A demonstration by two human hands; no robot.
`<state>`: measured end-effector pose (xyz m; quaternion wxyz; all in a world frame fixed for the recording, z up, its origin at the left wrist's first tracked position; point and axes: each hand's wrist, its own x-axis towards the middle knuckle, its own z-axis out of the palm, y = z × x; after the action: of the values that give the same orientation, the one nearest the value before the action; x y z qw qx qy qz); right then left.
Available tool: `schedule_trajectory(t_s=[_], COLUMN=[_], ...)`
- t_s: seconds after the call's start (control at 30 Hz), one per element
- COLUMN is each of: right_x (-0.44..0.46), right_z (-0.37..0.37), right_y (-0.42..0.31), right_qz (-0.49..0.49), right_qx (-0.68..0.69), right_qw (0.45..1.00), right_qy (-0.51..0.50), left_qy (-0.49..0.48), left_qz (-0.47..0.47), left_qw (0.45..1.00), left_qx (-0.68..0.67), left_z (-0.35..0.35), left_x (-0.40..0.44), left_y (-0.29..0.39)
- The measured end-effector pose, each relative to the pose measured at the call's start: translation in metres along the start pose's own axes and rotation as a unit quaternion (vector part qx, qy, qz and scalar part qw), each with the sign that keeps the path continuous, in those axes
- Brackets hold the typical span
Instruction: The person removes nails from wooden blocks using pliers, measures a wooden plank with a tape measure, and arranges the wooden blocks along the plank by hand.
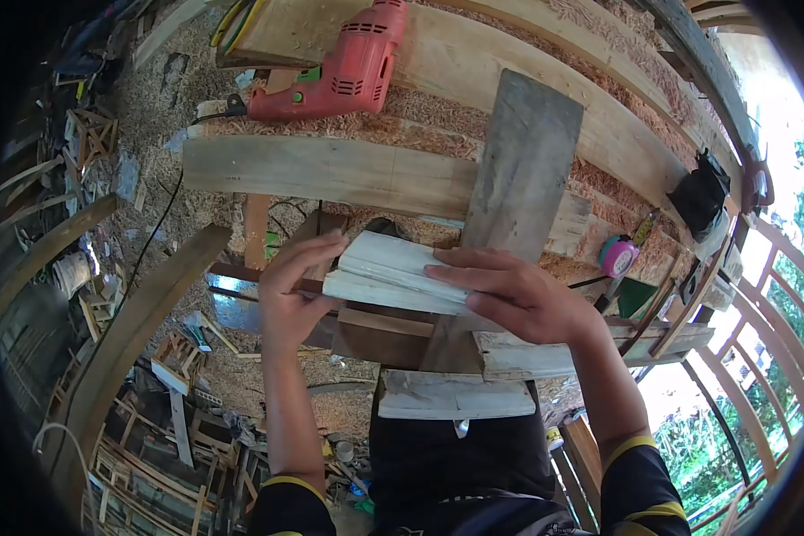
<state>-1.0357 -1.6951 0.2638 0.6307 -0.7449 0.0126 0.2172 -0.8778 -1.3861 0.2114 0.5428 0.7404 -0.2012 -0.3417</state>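
Observation:
In front of my body, I hold two white-painted wooden pieces point(393, 272) side by side, with a dark seam or groove running between them. My left hand point(293, 284) is at their left end, its fingers by the upper corner and its thumb by the lower one. On the right end lies my right hand point(531, 293), fingertips over the top face; its thumb is hidden. Below them, a similar white piece point(456, 396) rests near my lap, and another white piece point(527, 357) sits to its right.
A red power drill point(348, 71) lies on the shaving-covered boards at the back. A wide grey plank point(527, 161) crosses a long board point(330, 167). To the right are a pink tape measure point(618, 256) and a black bag point(701, 196). Scrap wood covers the floor at left.

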Motion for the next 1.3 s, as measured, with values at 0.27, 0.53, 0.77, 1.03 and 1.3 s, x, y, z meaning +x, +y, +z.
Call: schedule_trajectory(t_s=[0.27, 0.53, 0.77, 1.03, 1.3], right_x=[0.006, -0.014, -0.064, -0.071, -0.075], right_z=[-0.003, 0.013, 0.021, 0.047, 0.058], right_y=[0.018, -0.001, 0.012, 0.024, 0.027], right_qz=[-0.057, 0.082, 0.155, 0.141, 0.099], right_qx=[0.064, -0.028, 0.077, 0.165, 0.091], right_qw=[0.996, 0.987, 0.953, 0.932, 0.934], right_qy=[-0.021, 0.138, 0.249, 0.291, 0.331], left_qy=[-0.104, -0.082, -0.081, -0.027, -0.036], left_qz=[-0.036, -0.079, -0.072, -0.042, -0.032], left_qw=[0.97, 0.977, 0.981, 0.993, 0.998], left_qx=[-0.215, -0.177, -0.159, -0.107, 0.03], left_z=[-0.004, -0.004, 0.001, 0.009, 0.006], left_x=[0.01, 0.006, 0.007, 0.007, 0.003], left_y=[-0.019, -0.008, -0.001, -0.006, 0.015])
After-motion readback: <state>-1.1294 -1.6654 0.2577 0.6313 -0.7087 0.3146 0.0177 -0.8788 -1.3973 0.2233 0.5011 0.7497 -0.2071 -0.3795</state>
